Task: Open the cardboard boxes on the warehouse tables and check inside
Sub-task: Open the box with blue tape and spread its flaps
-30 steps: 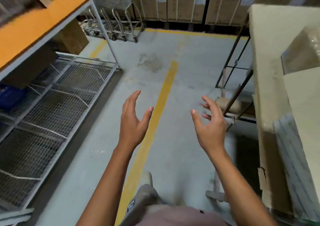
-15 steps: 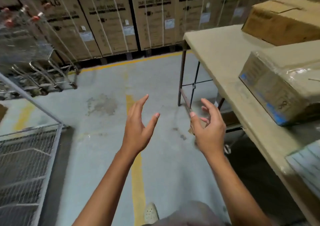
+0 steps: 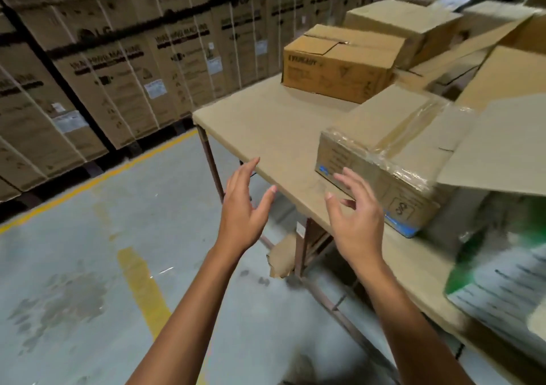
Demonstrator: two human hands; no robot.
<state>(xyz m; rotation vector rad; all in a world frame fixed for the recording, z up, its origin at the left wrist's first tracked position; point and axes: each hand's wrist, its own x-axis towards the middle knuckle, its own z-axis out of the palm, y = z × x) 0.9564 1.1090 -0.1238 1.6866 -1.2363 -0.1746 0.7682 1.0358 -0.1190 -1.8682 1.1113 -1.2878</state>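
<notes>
head: taped box [image 3: 381,136] square to table [image 3: 266,124] edge

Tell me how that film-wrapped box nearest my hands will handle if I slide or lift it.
The film-wrapped box looks glossy, so a grip may slip. Its squared cardboard walls suggest stiffness. It sits flat and low on the table, so it should slide rather than tip.
</notes>
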